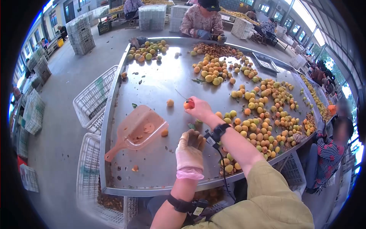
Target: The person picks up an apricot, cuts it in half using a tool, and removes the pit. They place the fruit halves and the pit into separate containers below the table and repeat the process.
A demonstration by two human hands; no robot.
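Note:
My right hand [201, 109] is closed around an orange apricot [187, 104] over the metal table. A thin metal blade or rod [180, 93] sticks out beyond that fruit; its handle is hidden. Nearer the front edge, my left hand [190, 149] wears a pale, stained glove with a pink cuff. Its fingers are loosely curled and apart, with nothing visible in them. Left of it lies a pink plastic dustpan-shaped scoop [131, 131] with a few fruit scraps inside. Single apricots [170, 102] rest close by on the metal.
Many apricots [263, 126] spread along the right side of the rimmed steel table [152, 86]. A metal tray [266, 62] lies at the far right. White crates [89, 164] stand at the left edge. A person [204, 21] works opposite; another person [331, 149] sits at right.

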